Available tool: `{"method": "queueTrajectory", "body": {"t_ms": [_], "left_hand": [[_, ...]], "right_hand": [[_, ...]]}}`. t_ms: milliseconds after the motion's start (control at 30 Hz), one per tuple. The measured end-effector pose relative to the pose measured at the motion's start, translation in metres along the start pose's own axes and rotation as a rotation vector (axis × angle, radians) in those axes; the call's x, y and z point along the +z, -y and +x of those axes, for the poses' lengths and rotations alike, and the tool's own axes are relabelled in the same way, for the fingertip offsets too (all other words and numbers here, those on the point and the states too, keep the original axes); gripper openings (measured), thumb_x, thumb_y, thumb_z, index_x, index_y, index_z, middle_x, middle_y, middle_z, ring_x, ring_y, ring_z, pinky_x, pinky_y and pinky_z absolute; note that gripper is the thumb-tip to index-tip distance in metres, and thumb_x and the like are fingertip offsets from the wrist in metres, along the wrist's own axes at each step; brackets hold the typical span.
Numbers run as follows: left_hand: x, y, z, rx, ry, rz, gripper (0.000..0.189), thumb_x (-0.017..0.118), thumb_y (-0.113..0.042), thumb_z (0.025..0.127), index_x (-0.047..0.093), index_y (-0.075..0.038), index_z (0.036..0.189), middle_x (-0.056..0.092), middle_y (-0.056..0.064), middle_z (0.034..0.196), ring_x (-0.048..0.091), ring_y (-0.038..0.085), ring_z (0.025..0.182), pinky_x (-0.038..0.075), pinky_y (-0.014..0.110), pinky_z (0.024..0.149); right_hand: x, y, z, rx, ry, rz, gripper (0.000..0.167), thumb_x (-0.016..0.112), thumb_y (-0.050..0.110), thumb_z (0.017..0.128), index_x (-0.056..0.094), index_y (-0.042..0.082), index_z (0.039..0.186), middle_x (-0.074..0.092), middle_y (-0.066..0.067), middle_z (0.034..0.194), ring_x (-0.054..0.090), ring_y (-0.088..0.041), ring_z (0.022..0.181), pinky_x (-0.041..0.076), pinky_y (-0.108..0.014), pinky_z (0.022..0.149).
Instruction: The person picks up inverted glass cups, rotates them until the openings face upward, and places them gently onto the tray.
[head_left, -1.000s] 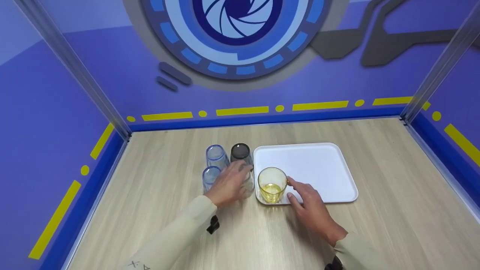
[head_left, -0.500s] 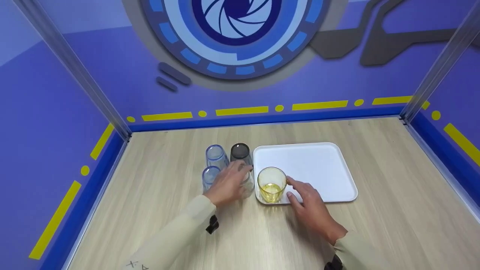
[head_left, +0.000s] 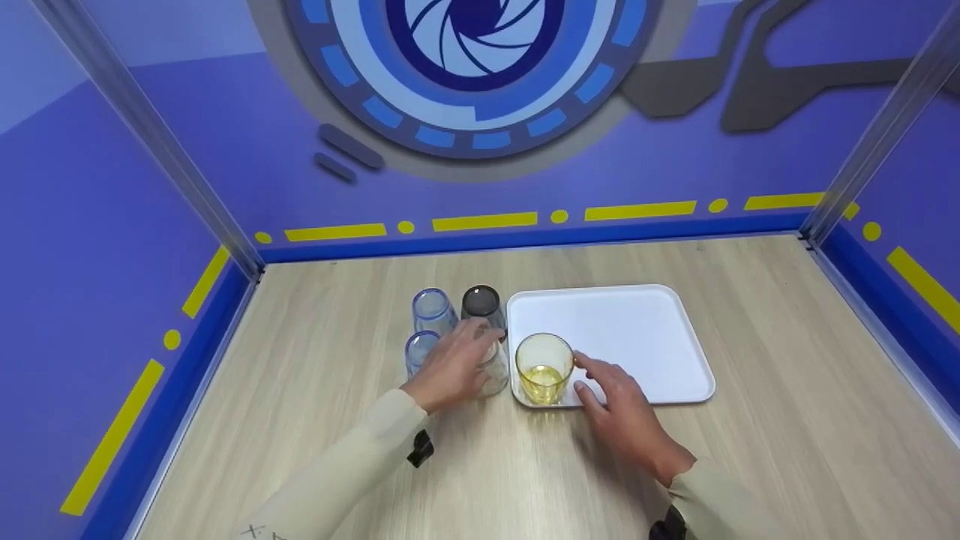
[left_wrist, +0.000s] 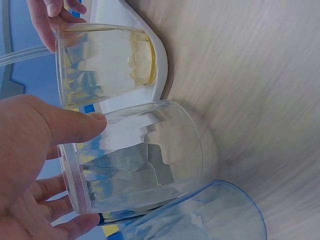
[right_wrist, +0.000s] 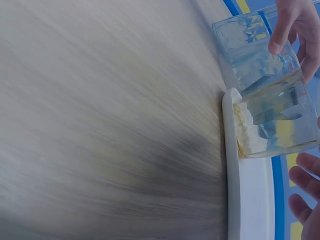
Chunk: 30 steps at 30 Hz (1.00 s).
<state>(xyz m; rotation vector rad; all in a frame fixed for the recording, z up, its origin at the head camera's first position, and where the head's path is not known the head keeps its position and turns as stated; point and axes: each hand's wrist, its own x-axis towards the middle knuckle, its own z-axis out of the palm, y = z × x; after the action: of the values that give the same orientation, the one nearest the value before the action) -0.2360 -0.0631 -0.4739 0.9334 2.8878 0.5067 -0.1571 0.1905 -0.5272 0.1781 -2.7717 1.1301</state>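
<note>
- Table [head_left: 517,480] is carrying everything; 2 long-sleeved arms are reaching over its near part.
- Right hand [head_left: 624,412] is holding nothing firmly: fingers are spreading fairly wide, at least 1 fingertip seemingly touching the yellow glass [head_left: 544,375] on its right side, thumb standing off.
- Left hand [head_left: 454,365] is gripping the clear glass [head_left: 493,381] near its raised base, thumb on 1 side, other fingers wrapping the opposite side.
- Clear glass is standing mouth down on the table, just left of the tray, in the near right spot of a group of 4; nothing is showing inside.
- Yellow glass is sitting upright on the near left corner of the tray; no clear liquid line is showing, so the yellow at the bottom is probably tinted base.
- Handling guess: both are looking stiff, fairly light, smooth, maybe slippery, breakable if real glass (can't tell from plastic). Side walls are offering the best hold; the yellow rim is better left alone.
- Near blue glass [head_left: 421,349] is standing mouth down, left of the clear glass, partly hidden.
- White tray [head_left: 645,352] is lying flat, bearing only the yellow glass.
- Far blue glass [head_left: 435,315] and dark glass [head_left: 480,304] are standing mouth down behind.
- Printed back wall [head_left: 465,195] is closing off the far side.
</note>
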Motion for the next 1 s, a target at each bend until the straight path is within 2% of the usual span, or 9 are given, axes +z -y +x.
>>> {"method": "queueTrajectory", "body": {"t_ms": [300, 567, 1000], "left_hand": [[-0.008, -0.002, -0.004, 0.064, -0.057, 0.046, 0.058, 0.072, -0.01, 0.083, 0.052, -0.014, 0.137, 0.05, 0.008, 0.136, 0.048, 0.024, 0.128, 0.045, 0.043, 0.105], [-0.018, -0.006, -0.007, 0.023, -0.016, 0.043, 0.057, 0.072, -0.015, 0.085, 0.052, -0.017, 0.138, 0.049, 0.007, 0.139, 0.046, 0.023, 0.131, 0.043, 0.044, 0.107], [-0.036, -0.008, -0.016, 0.018, -0.013, 0.034, 0.057, 0.075, -0.021, 0.084, 0.054, -0.019, 0.136, 0.05, 0.005, 0.138, 0.049, 0.024, 0.127, 0.045, 0.042, 0.106]], "right_hand": [[-0.003, 0.001, 0.0, -0.038, -0.051, -0.016, 0.048, 0.061, 0.018, 0.095, 0.05, 0.014, 0.142, 0.063, -0.003, 0.125, 0.059, -0.019, 0.109, 0.047, -0.044, 0.095], [-0.005, 0.003, 0.001, -0.043, -0.054, -0.013, 0.047, 0.059, 0.019, 0.096, 0.05, 0.015, 0.142, 0.063, -0.004, 0.125, 0.059, -0.022, 0.11, 0.047, -0.045, 0.096], [-0.011, 0.007, 0.004, -0.068, -0.074, -0.009, 0.046, 0.06, 0.02, 0.096, 0.05, 0.014, 0.141, 0.063, -0.003, 0.126, 0.057, -0.021, 0.112, 0.046, -0.045, 0.099]]}}
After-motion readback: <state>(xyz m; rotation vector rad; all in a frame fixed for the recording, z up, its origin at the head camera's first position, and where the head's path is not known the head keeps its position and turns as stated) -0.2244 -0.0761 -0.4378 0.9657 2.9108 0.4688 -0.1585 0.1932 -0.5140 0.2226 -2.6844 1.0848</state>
